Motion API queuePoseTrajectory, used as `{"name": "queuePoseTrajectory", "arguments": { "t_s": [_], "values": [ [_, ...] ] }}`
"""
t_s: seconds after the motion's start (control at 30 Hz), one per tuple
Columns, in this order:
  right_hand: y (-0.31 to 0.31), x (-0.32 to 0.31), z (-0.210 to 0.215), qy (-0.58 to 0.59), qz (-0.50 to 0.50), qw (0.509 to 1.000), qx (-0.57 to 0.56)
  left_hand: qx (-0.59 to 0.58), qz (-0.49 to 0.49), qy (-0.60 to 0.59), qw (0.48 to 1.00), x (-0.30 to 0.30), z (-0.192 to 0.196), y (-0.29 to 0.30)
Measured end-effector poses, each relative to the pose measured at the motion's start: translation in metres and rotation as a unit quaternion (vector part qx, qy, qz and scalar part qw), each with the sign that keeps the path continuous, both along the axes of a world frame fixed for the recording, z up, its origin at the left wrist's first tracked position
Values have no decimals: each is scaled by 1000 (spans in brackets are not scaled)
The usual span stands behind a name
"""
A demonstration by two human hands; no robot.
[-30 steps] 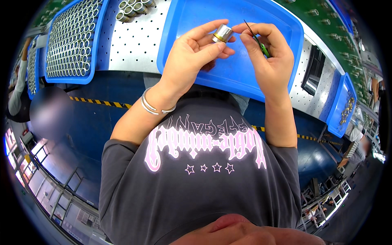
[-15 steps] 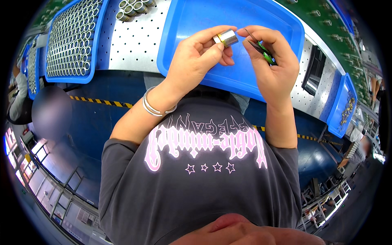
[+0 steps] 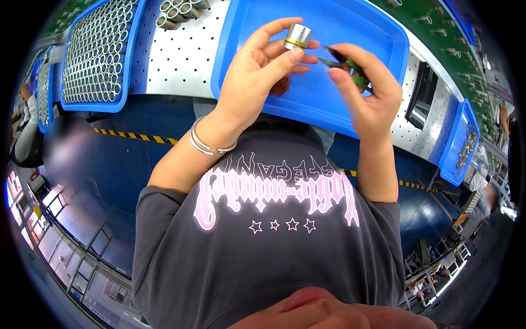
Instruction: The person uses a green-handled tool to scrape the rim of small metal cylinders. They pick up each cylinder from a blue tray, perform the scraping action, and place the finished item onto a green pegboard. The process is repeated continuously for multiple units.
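Blue workbench below, perforated white top. Left hand pinches a small silver cylinder with a brass band upright at its fingertips — right hand just beside it, closed on a green-handled tool. Beyond — an empty blue tray; far left, a blue tray of metal tubes.

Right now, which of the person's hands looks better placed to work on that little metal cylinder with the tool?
Probably the right hand: it grips the thin green tool, tip aimed at the metal cylinder, which the left hand pinches.

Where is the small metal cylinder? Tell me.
In the head view, top centre: the small metal cylinder is pinched in the left hand fingertips, above the blue tray, beside the right hand.
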State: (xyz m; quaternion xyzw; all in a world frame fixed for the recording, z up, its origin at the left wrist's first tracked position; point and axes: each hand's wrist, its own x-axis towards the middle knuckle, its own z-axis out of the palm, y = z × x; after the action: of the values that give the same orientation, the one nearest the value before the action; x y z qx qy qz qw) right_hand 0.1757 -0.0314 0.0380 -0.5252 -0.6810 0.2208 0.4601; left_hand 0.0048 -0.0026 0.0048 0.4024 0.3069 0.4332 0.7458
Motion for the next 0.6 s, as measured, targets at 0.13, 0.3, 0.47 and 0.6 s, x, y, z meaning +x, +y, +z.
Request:
{"name": "queuePoseTrajectory", "arguments": {
  "t_s": [0.13,0.3,0.47,0.6],
  "values": [
    [2,-3,-6,-10,-11,999,-33,3,1,-12,1000,0,0,0],
    [3,-2,-6,-7,-10,999,-42,20,-8,-1,1000,0,0,-1],
    [2,-2,-6,3,-5,999,-46,24,-6,5,1000,1,1,-3],
    [2,0,-8,2,-2,999,-37,24,-6,3,1000,1,2,-3]
  ]
}}
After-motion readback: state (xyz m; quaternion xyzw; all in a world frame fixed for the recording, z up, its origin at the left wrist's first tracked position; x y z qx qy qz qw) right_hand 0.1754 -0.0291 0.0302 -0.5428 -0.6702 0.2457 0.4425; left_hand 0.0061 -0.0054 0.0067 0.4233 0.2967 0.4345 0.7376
